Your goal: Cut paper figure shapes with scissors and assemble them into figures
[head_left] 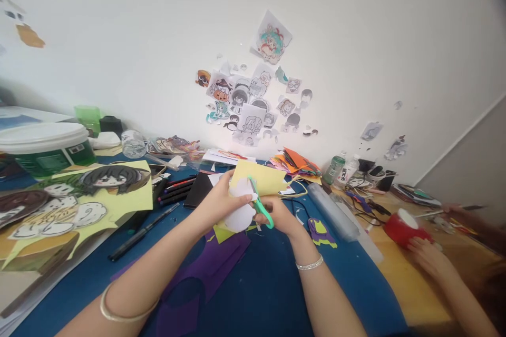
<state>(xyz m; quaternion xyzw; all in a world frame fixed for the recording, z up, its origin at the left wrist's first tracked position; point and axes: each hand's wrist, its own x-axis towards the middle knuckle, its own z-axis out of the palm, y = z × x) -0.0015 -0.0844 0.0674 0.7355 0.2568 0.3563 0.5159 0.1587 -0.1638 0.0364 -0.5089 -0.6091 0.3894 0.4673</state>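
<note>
My left hand pinches a yellow sheet of paper together with a white paper cutout that lies against it. Green-handled scissors are gripped in my right hand, with their blades at the yellow sheet beside the white cutout. Below the hands, purple paper with shapes cut out of it lies on the blue table cover. A smaller purple and yellow cutout rests to the right of my right hand.
Left are a white-lidded tub, drawn cutouts and pens. Behind lie coloured papers; bottles and a clear plastic roll are right. At far right, another person's hands hold a red item and a brush-like tool.
</note>
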